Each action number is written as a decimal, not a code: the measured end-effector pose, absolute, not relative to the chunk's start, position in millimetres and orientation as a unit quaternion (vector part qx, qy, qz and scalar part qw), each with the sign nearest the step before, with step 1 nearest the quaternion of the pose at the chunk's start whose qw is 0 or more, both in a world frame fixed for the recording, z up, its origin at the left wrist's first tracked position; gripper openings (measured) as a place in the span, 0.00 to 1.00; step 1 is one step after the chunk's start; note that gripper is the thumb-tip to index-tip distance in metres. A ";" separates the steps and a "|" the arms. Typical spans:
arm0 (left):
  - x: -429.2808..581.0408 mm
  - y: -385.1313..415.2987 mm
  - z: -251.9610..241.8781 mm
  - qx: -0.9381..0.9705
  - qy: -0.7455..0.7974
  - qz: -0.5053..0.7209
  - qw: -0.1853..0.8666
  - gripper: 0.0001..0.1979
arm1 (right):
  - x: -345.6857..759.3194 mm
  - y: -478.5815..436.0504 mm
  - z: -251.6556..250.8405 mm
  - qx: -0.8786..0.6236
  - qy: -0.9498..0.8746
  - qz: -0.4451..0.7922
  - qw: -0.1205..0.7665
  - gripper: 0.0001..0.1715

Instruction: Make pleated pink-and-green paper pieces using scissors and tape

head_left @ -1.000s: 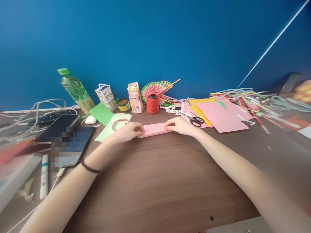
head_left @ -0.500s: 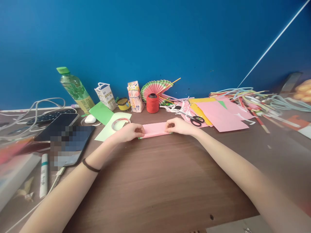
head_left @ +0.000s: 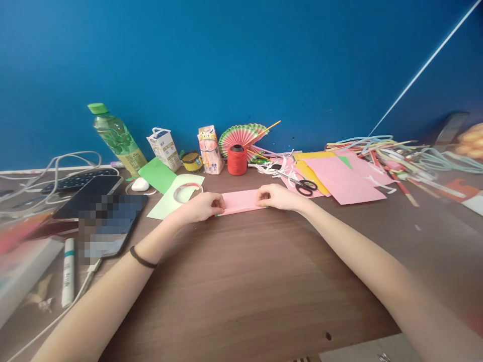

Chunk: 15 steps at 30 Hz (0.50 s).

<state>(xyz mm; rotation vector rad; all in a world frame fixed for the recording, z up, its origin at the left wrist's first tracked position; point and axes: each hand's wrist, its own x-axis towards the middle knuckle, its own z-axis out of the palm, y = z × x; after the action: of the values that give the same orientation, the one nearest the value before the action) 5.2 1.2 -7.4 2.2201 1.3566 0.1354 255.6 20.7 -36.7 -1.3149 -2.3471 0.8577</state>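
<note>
A pink paper strip point(head_left: 241, 201) with a folded near edge and a bit of green at its corners lies on the brown table point(head_left: 241, 281). At its left end, my left hand point(head_left: 206, 205) pinches the near edge between thumb and fingers. My right hand point(head_left: 277, 196) pinches the right end in the same way. Beside my left hand rests a roll of tape point(head_left: 175, 195) on a light green sheet point(head_left: 160, 207). Scissors with black handles point(head_left: 306, 187) lie to the right of my right hand.
Along the blue wall stand a green-capped bottle point(head_left: 118, 138), a milk carton point(head_left: 166, 150), a decorated carton point(head_left: 210, 151), a red thread spool point(head_left: 237, 162) and a pleated paper fan point(head_left: 239, 134). Pink sheets point(head_left: 343, 181) and paper strips lie right. Phones point(head_left: 132, 216) and a marker point(head_left: 68, 274) lie left.
The folded band along the strip's near edge looks flatter and less visible than before. Both hands stay at the strip's ends, almost unmoved.
</note>
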 end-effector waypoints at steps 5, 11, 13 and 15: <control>4.4 2.6 -9.7 0.824 0.499 0.048 0.265 0.07 | 255.3 22.4 -39.0 -0.459 -0.827 0.285 0.157 0.07; 1.9 5.7 -15.0 0.829 0.492 0.050 0.263 0.06 | 255.4 23.1 -39.6 -0.458 -0.828 0.284 0.157 0.07; 1.2 5.8 -16.8 0.829 0.491 0.048 0.264 0.06 | 255.4 22.6 -39.3 -0.458 -0.828 0.283 0.157 0.07; 0.8 5.7 -18.3 0.830 0.488 0.049 0.263 0.05 | 255.3 22.1 -39.0 -0.459 -0.828 0.282 0.156 0.07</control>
<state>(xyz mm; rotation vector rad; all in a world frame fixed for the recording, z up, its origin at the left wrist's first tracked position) 0.8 5.7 -18.3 2.2454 1.3209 0.1321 255.3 22.1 -39.0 -1.3145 -2.3703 0.8066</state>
